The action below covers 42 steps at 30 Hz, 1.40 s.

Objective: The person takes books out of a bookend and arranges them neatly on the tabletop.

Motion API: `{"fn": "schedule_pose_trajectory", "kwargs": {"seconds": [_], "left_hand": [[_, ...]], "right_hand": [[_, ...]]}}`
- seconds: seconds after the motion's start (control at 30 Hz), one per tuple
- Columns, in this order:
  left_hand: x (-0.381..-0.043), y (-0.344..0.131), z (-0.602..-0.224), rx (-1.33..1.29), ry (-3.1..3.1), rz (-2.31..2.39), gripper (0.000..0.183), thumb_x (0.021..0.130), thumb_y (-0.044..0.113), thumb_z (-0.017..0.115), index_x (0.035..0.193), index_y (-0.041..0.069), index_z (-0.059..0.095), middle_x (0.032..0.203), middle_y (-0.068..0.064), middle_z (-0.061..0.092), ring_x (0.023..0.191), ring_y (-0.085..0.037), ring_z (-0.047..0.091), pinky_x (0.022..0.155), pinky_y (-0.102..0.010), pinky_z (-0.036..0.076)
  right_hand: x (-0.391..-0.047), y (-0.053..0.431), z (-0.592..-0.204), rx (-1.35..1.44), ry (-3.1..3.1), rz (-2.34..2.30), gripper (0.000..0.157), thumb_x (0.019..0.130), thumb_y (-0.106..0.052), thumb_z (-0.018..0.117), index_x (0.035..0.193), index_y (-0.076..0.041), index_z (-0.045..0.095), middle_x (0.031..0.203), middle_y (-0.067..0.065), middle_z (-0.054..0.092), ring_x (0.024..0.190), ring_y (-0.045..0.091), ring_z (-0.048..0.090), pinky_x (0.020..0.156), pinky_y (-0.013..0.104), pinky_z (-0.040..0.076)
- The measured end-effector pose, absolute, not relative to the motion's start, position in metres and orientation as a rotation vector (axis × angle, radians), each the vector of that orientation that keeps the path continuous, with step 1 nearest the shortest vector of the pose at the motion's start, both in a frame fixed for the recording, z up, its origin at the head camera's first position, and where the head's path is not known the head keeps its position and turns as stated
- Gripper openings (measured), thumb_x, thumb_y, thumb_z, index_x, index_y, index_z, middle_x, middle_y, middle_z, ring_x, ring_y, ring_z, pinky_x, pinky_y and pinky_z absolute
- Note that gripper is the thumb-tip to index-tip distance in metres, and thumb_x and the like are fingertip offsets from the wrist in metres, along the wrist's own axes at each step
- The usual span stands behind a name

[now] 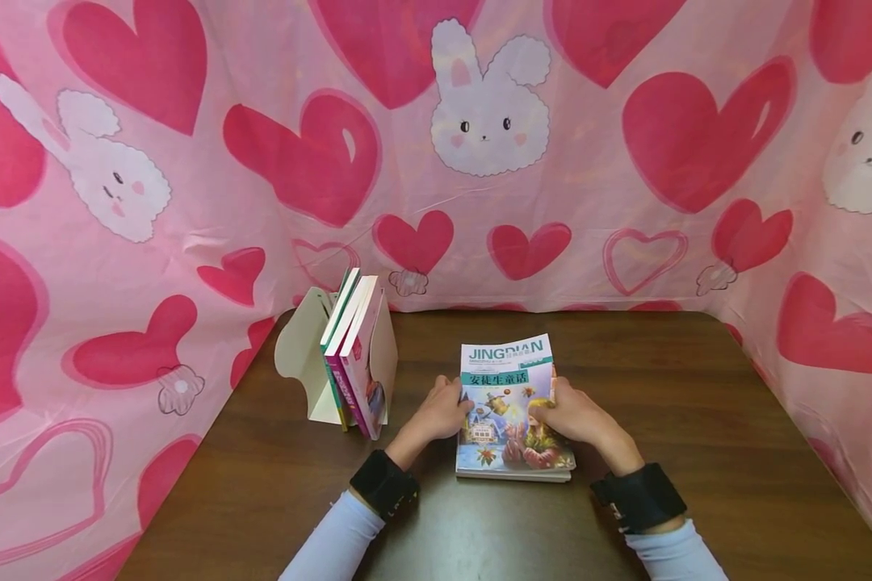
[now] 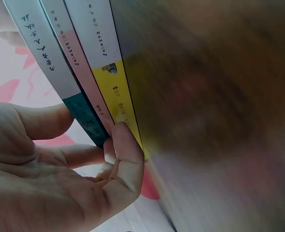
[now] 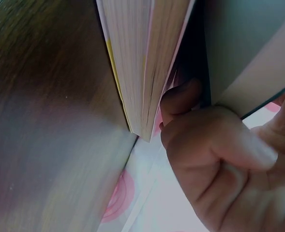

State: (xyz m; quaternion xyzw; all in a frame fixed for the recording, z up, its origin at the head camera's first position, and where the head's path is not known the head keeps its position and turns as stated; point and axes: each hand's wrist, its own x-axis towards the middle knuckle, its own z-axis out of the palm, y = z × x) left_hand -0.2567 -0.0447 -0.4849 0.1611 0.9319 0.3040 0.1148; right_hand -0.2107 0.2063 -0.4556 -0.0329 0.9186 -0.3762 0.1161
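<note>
A paperback storybook point(image 1: 505, 440) with a teal and white illustrated cover lies on top of a small pile on the table. My left hand point(image 1: 439, 410) holds its left side, thumb at the cover edge. Fingers of that hand touch the spines below: a pink and white book point(image 2: 73, 46) and a yellow and white book point(image 2: 111, 82). At the opposite side, my right hand point(image 1: 580, 411) grips the storybook, thumb on the cover and fingers curled under it. The right wrist view has a dark gap between the storybook and the lower books' page edges point(image 3: 147, 63).
To the left stands a cream bookend rack point(image 1: 298, 339) with several upright books point(image 1: 352, 355) leaning in it. The brown wooden table point(image 1: 698, 420) meets a pink curtain point(image 1: 589, 194) with hearts and rabbits at the back and sides.
</note>
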Motion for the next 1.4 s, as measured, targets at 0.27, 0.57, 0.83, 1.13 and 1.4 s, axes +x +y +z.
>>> {"fn": "schedule_pose_trajectory", "kwargs": {"seconds": [0.27,0.57,0.83,1.13,1.4], "left_hand": [[-0.2572,-0.0459,-0.4845,0.459,2.704,0.898,0.059,0.109,0.019,0.059,0.154,-0.013,0.040,0.130,-0.024,0.049,0.110,-0.032,0.053,0.100,-0.047,0.047],[-0.2562,-0.0447,-0.4840,0.445,2.700,0.889,0.058,0.110,0.020,0.057,0.154,-0.013,0.039,0.134,-0.025,0.047,0.114,-0.032,0.053,0.105,-0.048,0.046],[-0.2536,-0.0443,-0.4824,0.446,2.692,0.901,0.057,0.109,0.019,0.058,0.152,-0.014,0.041,0.130,-0.023,0.047,0.112,-0.033,0.053,0.101,-0.049,0.047],[-0.2541,-0.0463,-0.4834,0.461,2.677,0.901,0.059,0.110,0.019,0.057,0.154,-0.015,0.038,0.133,-0.024,0.046,0.116,-0.032,0.052,0.105,-0.048,0.045],[-0.2503,-0.0517,-0.4818,0.480,2.656,0.954,0.063,0.109,0.018,0.055,0.156,-0.016,0.031,0.152,-0.034,0.041,0.135,-0.036,0.048,0.116,-0.051,0.039]], "right_hand": [[-0.2107,0.2059,-0.4555,-0.150,2.678,-1.157,0.046,0.095,-0.018,0.075,0.122,0.011,0.053,0.098,0.013,0.063,0.088,0.026,0.059,0.077,0.042,0.050],[-0.2113,0.2070,-0.4557,-0.202,2.691,-1.162,0.041,0.095,-0.018,0.077,0.119,0.010,0.059,0.094,0.009,0.065,0.083,0.024,0.058,0.073,0.039,0.047],[-0.2135,0.2094,-0.4593,-0.261,2.727,-1.128,0.033,0.093,-0.020,0.077,0.110,0.005,0.065,0.088,0.005,0.066,0.079,0.022,0.057,0.071,0.038,0.048],[-0.2139,0.2123,-0.4582,-0.251,2.690,-1.132,0.043,0.095,-0.024,0.077,0.119,0.009,0.062,0.094,0.008,0.067,0.084,0.023,0.059,0.074,0.039,0.050],[-0.2160,0.2147,-0.4644,-0.240,2.678,-1.136,0.047,0.095,-0.024,0.077,0.123,0.010,0.060,0.098,0.011,0.067,0.087,0.025,0.060,0.078,0.041,0.051]]}}
